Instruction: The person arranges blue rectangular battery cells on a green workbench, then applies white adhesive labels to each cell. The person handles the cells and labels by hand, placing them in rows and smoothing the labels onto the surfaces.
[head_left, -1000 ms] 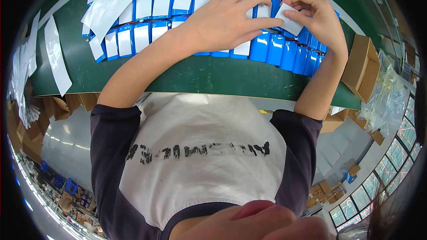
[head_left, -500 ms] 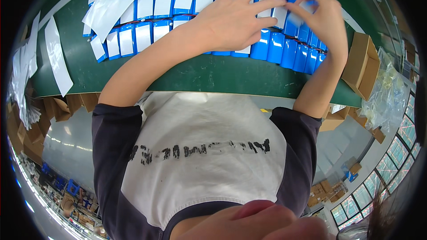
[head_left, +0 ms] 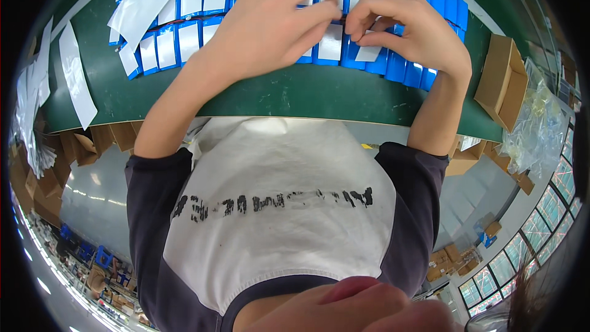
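Observation:
Rows of blue shrink-wrapped battery packs (head_left: 396,66) lie on the green table, many with a white rectangular label (head_left: 189,41) on top. At the front row, my right hand (head_left: 412,27) is closed in a pinch on a small white label (head_left: 369,54), which lies slanted over a blue pack. My left hand (head_left: 279,21) hovers over the labelled packs just to the left, palm down, its fingers stretched out and slightly blurred. It covers several packs in the middle. Packs toward the right end show bare blue tops.
A large white sheet (head_left: 150,3) lies across the packs at the left. Another white strip (head_left: 78,77) rests on the green table (head_left: 276,95). An open cardboard box (head_left: 501,83) stands at the right edge, beside clear plastic bags (head_left: 534,117). More white sheets (head_left: 34,98) hang at far left.
My right hand has come nearer and left, bringing the white label down onto a front-row pack. My left hand has shifted left and slightly away.

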Motion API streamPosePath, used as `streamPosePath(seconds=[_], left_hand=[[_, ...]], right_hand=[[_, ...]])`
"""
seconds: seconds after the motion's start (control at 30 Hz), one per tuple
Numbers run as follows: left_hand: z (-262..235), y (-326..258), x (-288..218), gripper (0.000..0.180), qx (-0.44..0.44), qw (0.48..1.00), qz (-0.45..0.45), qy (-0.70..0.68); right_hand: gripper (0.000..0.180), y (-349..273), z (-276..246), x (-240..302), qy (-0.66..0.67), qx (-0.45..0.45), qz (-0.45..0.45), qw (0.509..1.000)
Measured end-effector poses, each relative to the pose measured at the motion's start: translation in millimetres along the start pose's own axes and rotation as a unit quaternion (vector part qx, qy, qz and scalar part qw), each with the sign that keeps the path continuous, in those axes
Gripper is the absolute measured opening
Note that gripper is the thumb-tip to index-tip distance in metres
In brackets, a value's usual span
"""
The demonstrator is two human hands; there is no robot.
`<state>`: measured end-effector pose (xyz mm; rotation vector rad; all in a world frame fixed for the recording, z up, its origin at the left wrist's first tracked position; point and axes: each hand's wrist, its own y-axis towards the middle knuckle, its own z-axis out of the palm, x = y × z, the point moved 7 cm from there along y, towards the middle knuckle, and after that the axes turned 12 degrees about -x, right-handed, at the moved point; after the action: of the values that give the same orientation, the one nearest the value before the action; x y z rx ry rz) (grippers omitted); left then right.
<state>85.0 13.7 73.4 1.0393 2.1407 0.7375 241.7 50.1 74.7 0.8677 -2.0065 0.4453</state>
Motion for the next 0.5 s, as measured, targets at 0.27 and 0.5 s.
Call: streamPosePath(seconds=[0.27,0.5], left_hand=[[14.6,-44.6,-34.0,0.046,0.027,0.997,-0.029,-0.061],[21.0,-44.8,-38.8,0.052,0.029,1.000,-0.012,-0.002]], right_hand=[[0.017,-2.5,8.9,-9.7,0.001,-0.014,-0.008,1.000],[0.016,-0.6,12.7,-13.7,-0.001,-0.019,-0.020,1.000]])
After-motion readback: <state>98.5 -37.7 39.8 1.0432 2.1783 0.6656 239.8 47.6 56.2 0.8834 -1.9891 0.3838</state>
